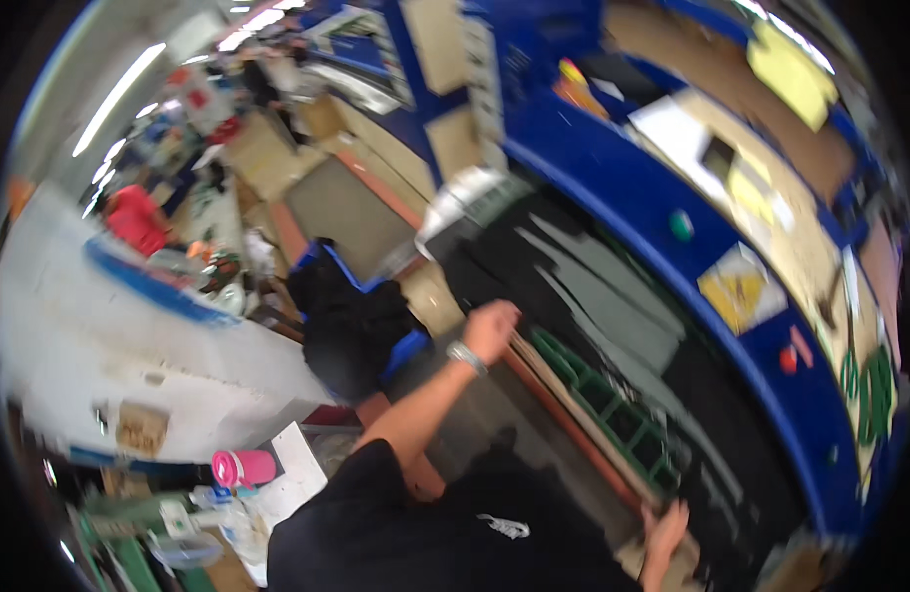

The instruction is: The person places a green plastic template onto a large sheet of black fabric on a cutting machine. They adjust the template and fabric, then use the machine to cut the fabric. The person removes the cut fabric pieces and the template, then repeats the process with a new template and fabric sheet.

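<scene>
As seen in the head view, a green frame [605, 407] with 1 row of open cells lies between the 2 hands, along a red-brown edge strip [581, 432] and beside black and grey fabric [613, 306]. Its bars are slim and blurred, with dark gaps. A white emblem [503, 527] marks the black shirt [396, 538]; its detail is too small to read. The left hand [491, 332] is at the frame's far end, forearm extended, fingers curled; a pale band [467, 358] encircles its wrist. The right hand [664, 531] is at the near end, fingers partly bent. Whether either hand grips the frame cannot be determined
</scene>
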The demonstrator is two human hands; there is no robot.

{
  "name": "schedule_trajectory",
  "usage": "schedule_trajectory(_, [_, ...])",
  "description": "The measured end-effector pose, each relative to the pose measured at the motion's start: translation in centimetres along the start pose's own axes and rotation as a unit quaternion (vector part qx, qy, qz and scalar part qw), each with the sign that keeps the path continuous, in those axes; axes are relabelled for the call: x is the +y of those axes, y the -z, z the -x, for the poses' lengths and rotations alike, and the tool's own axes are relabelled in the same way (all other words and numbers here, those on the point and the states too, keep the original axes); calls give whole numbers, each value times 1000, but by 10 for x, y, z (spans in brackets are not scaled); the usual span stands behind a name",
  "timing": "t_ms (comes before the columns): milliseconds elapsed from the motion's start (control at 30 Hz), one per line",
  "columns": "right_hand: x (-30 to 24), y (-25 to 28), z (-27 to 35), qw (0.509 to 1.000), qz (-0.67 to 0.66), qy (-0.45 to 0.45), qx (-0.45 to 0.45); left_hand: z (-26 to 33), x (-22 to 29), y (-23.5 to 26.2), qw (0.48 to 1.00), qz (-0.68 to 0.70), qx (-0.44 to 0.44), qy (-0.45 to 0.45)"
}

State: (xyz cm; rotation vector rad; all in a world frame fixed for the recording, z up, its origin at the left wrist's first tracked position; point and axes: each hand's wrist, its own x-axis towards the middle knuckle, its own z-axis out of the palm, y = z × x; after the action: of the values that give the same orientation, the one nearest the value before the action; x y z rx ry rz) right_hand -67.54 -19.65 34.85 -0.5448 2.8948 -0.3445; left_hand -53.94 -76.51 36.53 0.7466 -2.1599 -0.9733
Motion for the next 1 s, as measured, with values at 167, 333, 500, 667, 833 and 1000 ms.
schedule_trajectory(167, [-22, 47, 7, 991, 42, 16, -123, 16, -36, 15, 993, -24, -21, 115])
schedule_trajectory(333, [-28, 86, -26, 948, 9, -46, -314, 37, -49, 18, 989, -27, -17, 147])
schedule_trajectory(500, [-103, 114, -64, 967, 27, 9, -254, 32, -47, 21, 985, -61, -39, 156])
schedule_trajectory(667, [-121, 69, -66, 928, -157, 228, -250, 38, -47, 39, 973, -74, -80, 202])
schedule_trajectory(833, [-112, 40, -42, 933, -105, 296, -176, 11, -51, 65, 940, -29, -206, 269])
schedule_trajectory(1000, [-108, 36, -28, 938, -65, 321, -117, -38, -19, 54, 940, -70, -269, 196])
